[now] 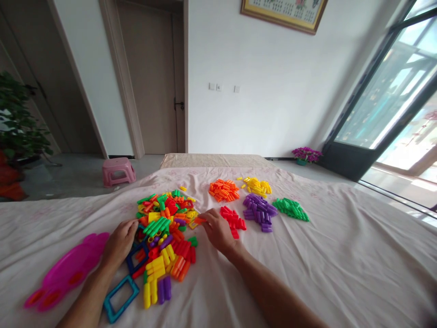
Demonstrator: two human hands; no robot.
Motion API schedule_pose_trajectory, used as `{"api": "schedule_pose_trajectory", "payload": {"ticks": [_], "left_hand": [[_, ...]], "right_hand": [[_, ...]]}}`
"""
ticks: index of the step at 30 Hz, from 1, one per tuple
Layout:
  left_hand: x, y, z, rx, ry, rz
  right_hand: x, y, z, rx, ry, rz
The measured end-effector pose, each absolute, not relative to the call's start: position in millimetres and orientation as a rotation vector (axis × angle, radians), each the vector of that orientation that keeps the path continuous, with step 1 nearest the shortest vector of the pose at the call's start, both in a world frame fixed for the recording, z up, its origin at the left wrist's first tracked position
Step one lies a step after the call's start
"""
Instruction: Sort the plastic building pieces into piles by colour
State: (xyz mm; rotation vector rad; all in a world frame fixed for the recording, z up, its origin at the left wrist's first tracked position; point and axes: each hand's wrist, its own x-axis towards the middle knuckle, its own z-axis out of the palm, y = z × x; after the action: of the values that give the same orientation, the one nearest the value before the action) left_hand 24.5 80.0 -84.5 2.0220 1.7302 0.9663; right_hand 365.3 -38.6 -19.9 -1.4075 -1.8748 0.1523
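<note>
A mixed heap of plastic building pieces [159, 225] in several colours lies between my hands on the cloth. My right hand [218, 231] is at the heap's right side, its fingers pinched on an orange building piece [199, 220]. At the left edge of the heap, my left hand [122, 238] has curled fingers; whatever they hold, if anything, is hidden. Right of the heap lie single-colour groups: red pieces [233, 221], orange pieces [224, 190], purple pieces [260, 212], yellow pieces [258, 187] and green pieces [291, 209].
A pink tray [70, 269] lies left of my left forearm. A teal square frame [134, 286] and a dark blue frame [146, 251] rest by the heap. The pale cloth [327, 255] is wrinkled. A pink stool [119, 171] stands on the floor beyond.
</note>
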Motion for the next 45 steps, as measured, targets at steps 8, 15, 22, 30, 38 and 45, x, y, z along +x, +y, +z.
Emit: {"api": "schedule_pose_trajectory", "payload": {"ticks": [8,15,22,30,38,45], "left_hand": [[23,82,-87,2.022,1.721,0.989],[25,80,-86,2.028,1.727,0.996],[25,80,-85,2.020,1.718,0.991],[28,75,-79,2.022,1.713,0.995],[29,75,-76,2.020,1.712,1.007],[28,77,-79,2.022,1.734,1.001]], "right_hand": [[456,30,-16,-1.677,-1.385,0.005],[478,61,-6,-1.666,-1.244,0.071],[392,16,-13,-1.466,-1.761,0.309],[333,-2,-13,-1.591,-2.221,0.047],[340,-8,-10,-1.732,-2.088,0.140],[348,-23,-6,-1.728,-2.184,0.203]]}}
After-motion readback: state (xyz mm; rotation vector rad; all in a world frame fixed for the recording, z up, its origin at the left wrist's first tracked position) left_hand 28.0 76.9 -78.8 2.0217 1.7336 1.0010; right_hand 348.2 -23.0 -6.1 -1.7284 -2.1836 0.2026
